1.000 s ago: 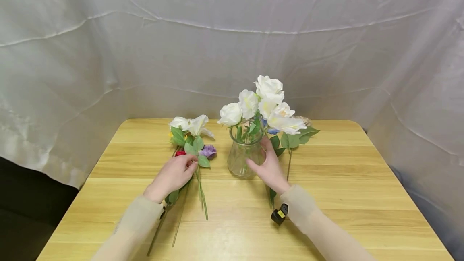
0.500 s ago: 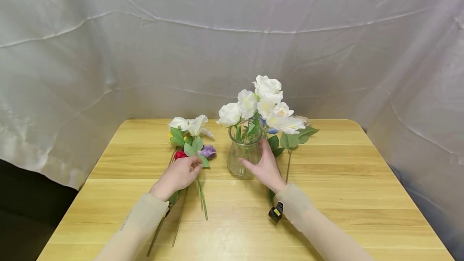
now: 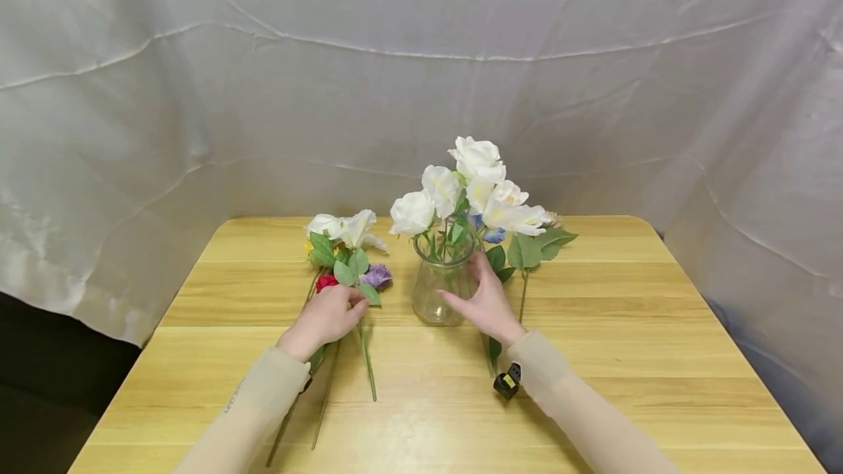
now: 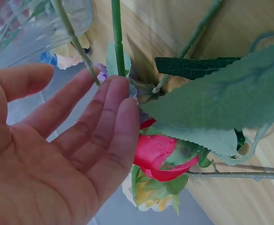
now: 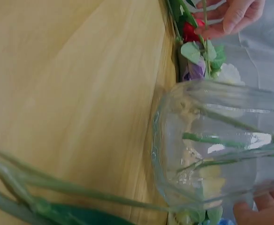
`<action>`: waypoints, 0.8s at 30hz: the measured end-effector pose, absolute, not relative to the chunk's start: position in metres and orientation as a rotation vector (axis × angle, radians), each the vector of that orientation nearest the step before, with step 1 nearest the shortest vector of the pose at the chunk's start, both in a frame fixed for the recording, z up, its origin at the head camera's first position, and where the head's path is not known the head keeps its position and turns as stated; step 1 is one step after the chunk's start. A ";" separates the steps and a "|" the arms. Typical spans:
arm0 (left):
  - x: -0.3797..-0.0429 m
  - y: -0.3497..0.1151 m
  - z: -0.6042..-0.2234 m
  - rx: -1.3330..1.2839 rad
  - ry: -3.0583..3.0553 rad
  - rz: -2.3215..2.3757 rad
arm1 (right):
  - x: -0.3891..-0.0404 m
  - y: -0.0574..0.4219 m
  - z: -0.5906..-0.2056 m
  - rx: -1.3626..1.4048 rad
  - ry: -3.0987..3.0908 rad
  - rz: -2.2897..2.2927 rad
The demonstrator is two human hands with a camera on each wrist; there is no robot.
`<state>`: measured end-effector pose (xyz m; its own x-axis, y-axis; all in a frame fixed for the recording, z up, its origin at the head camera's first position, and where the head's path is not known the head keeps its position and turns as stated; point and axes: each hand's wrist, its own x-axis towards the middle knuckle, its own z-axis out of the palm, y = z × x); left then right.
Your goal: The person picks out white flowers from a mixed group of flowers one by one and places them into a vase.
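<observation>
A clear glass vase (image 3: 431, 298) stands on the table, bearing several white flowers (image 3: 477, 159) on green stems. My right hand (image 3: 484, 302) holds the vase's right side, thumb across the front and fingers farther back. In the right wrist view, fingertips (image 5: 263, 208) of that hand touch the glass. My left hand (image 3: 329, 317) is at the loose flowers on the left; in the left wrist view its fingers are loosely extended against green stems (image 4: 118, 42), thumb apart. Beside it lie a red rose (image 4: 160, 157), a purple flower (image 3: 377, 276) and white blooms (image 3: 358, 227).
Right of the vase lie a blue flower (image 3: 494, 235) and leafy stems (image 3: 525, 251), partly under my right forearm. Long bare stems (image 3: 326, 401) reach toward the table's (image 3: 626, 401) front. A grey cloth (image 3: 421, 93) hangs behind and at both sides.
My left hand has shifted slightly right and nearer along the stems. The white flowers in the vase have leaned a little left. My right hand stays at the vase.
</observation>
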<state>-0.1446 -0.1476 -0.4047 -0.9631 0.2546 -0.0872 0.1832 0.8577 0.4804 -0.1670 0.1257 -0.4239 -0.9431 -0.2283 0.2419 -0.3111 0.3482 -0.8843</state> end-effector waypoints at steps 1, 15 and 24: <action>-0.145 -0.148 -0.405 0.338 2.887 0.737 | -0.166 0.126 -0.420 0.517 -2.517 1.688; -0.144 -0.160 -0.408 0.331 2.919 1.065 | -0.164 0.137 -0.399 0.608 -2.582 1.780; -0.145 -0.160 -0.410 0.177 2.507 1.543 | -0.162 0.137 -0.398 0.599 -2.553 1.806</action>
